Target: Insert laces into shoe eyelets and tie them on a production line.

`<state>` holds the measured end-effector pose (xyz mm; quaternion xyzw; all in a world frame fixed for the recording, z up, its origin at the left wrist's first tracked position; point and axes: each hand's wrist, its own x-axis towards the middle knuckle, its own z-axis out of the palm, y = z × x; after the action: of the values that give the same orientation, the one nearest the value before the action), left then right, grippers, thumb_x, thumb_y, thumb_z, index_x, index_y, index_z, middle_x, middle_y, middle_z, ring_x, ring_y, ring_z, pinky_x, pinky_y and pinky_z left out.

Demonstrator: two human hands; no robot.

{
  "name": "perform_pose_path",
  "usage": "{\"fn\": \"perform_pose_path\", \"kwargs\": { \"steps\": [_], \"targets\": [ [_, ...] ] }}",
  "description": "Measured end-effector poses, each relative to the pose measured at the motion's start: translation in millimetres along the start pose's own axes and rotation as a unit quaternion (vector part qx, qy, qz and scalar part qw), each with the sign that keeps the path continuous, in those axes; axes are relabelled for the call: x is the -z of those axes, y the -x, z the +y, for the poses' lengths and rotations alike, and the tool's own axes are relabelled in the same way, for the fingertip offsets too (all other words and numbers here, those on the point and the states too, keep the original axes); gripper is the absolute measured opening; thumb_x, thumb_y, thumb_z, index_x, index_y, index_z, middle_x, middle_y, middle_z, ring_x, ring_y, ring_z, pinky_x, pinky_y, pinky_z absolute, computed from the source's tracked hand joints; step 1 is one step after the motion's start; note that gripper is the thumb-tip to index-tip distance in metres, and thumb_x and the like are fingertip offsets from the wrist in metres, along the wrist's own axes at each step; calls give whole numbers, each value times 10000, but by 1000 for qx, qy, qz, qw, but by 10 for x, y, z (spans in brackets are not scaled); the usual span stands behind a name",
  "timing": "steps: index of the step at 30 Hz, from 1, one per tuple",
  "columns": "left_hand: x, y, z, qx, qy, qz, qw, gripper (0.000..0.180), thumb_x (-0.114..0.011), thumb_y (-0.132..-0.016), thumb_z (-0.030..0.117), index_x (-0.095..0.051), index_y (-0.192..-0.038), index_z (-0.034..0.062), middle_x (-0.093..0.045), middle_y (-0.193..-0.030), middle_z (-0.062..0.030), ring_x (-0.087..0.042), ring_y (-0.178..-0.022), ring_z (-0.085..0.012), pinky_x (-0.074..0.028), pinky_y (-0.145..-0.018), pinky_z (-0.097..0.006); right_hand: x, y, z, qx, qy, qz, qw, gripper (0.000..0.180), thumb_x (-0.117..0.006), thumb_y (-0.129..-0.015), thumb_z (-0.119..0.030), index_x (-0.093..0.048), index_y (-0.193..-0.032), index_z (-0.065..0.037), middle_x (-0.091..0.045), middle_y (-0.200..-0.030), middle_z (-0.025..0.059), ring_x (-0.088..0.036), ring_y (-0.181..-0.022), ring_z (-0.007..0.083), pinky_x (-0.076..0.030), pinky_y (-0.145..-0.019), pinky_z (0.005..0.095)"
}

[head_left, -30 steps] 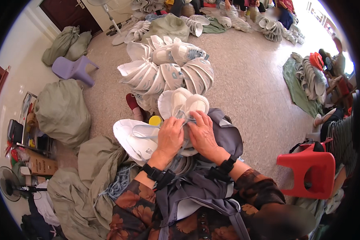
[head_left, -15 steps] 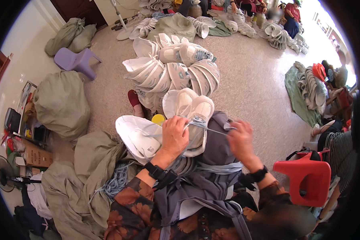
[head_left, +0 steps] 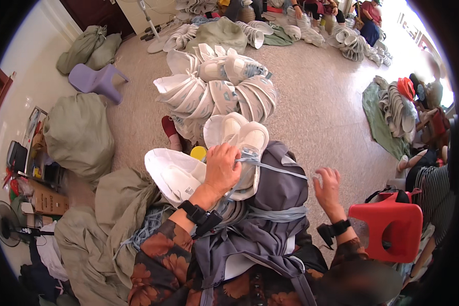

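A white-and-beige sneaker upper [head_left: 252, 137] rests over my lap, its toe pointing away from me. My left hand [head_left: 223, 166] is closed at its lacing, pinching a light-blue shoelace [head_left: 270, 167]. One lace end runs rightward over the grey cloth on my knee and stops just short of my right hand [head_left: 327, 189]. That hand is raised with its fingers apart and holds nothing that I can see. More uppers are nested against this one, with a white-lined upper [head_left: 176, 173] on its left. A bundle of blue laces [head_left: 145, 227] lies by my left forearm.
A large pile of nested uppers [head_left: 217, 94] stands on the floor ahead. Green sacks [head_left: 79, 135] and a purple stool [head_left: 99, 79] are at left, a red chair [head_left: 387, 222] at right. Other people sit among shoe piles at the far side and right.
My right hand has moved right and down, away from the lace, and its fingers have spread. The lace end now lies across the grey cloth. My left hand stays at the lacing.
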<state>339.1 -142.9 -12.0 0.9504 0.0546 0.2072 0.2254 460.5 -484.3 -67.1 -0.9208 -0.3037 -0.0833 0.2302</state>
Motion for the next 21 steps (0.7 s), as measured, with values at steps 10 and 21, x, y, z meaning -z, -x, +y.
{"fn": "perform_pose_path", "kwargs": {
  "steps": [10, 21],
  "targets": [
    [56, -58, 32, -5, 52, -1, 999, 153, -667, -790, 75, -616, -934, 77, -599, -956, -90, -592, -976, -302, -411, -910, -445, -349, -533, -1307, 165, -120, -25, 979, 186, -703, -826, -96, -648, -1000, -61, -608, -1123, 102, -530, -1235, 299, -294, -1140, 532],
    [21, -109, -124, 3, 84, 21, 996, 138, -682, -723, 32, -602, -834, 45, -584, -996, -128, -594, -972, -342, -475, -857, -429, 178, -173, -644, 153, -112, -57, 980, 82, -691, -833, -96, -649, -895, -64, -629, -1101, 63, -536, -1225, 283, -298, -1139, 522]
  ]
}}
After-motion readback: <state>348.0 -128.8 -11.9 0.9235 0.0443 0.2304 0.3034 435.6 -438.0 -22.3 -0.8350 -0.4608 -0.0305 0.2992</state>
